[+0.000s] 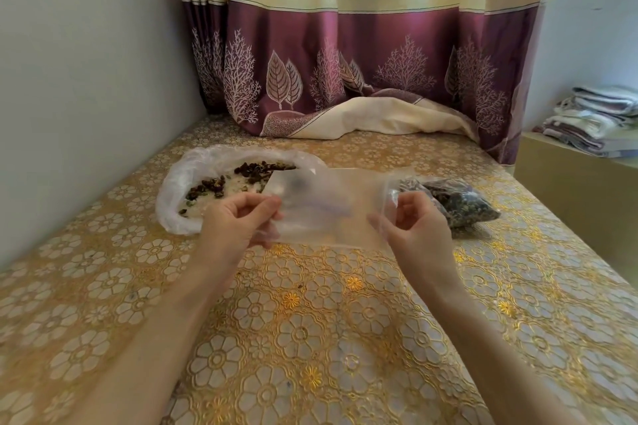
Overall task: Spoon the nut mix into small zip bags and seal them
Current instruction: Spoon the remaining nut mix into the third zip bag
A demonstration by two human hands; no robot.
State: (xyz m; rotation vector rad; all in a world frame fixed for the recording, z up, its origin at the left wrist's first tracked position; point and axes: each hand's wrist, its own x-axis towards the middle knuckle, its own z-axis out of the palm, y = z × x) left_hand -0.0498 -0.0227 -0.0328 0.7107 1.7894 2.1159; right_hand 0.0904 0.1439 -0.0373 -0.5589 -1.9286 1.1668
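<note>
Clear plastic, empty as far as I can tell, is stretched between the two hands above the cloth: a small zip bag, held flat and sideways over the middle of the table. The left hand pinches its left edge between thumb and curled fingers; the right hand pinches the right edge the same way. Neither has anything else in its grip.

Behind the left hand, near the wall, the nut mix lies in a wide open sack, dark pieces scattered over paler ones. Behind the right hand sits a filled bag, dark and bulging, resting on the table and apart from the sack. A curtain hangs at the far end.

From this one view, the step looks like readying a fresh bag for filling: finding and parting its mouth. Which edge carries the zip I cannot tell, the plastic being blurred. Next, the mouth would need pulling open and holding wide beside the sack. I see no spoon anywhere, so one would have to be found first.
</note>
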